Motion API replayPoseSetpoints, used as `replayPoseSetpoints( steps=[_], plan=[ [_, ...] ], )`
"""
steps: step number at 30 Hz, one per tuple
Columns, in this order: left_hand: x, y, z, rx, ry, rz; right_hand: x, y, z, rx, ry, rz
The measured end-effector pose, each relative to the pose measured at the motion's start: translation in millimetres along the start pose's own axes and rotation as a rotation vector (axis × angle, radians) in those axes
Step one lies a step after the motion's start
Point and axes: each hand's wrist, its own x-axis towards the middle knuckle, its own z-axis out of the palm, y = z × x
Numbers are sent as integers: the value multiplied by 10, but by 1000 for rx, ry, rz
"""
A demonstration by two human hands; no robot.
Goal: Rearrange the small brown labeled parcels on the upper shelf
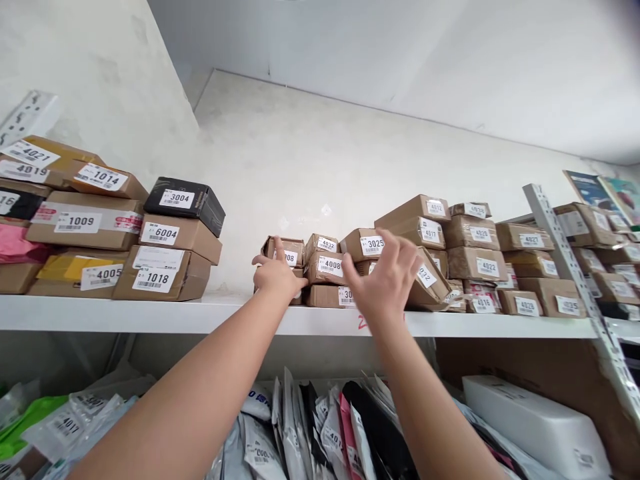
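Observation:
Both my arms reach up to a white shelf point(220, 319) holding small brown cardboard parcels with numbered white labels. My left hand point(277, 275) rests with fingers apart against the leftmost small box point(291, 249) of the middle stack. My right hand point(387, 279) is spread open in front of the parcels, covering part of a tilted box labelled with a number ending 32 point(429, 279). Between my hands sit boxes labelled 4008 point(326, 267) and 4032 point(323, 244). Box 3025 point(364, 244) lies just above my right fingers.
Larger boxes are stacked at the left of the shelf, with a black one marked 3004 point(186, 200) on top. More brown parcels point(520, 267) fill the right side beside a slotted metal upright point(575, 280). Below the shelf stand plastic mailer bags point(320, 427) and a white box point(535, 427).

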Motion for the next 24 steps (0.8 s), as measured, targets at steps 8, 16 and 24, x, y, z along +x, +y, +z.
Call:
replayPoseSetpoints(
  steps=[8,16,24],
  plan=[
    [40,-286,-113,-80,-33,-44,670,199,48,-271,-565,109],
    [0,-804,-479,67,8,-163,566,127,110,-304,-296,9],
    [-35,-720,-662,249,182,-40,449,-501,284,-6,-700,-19]
  ],
)
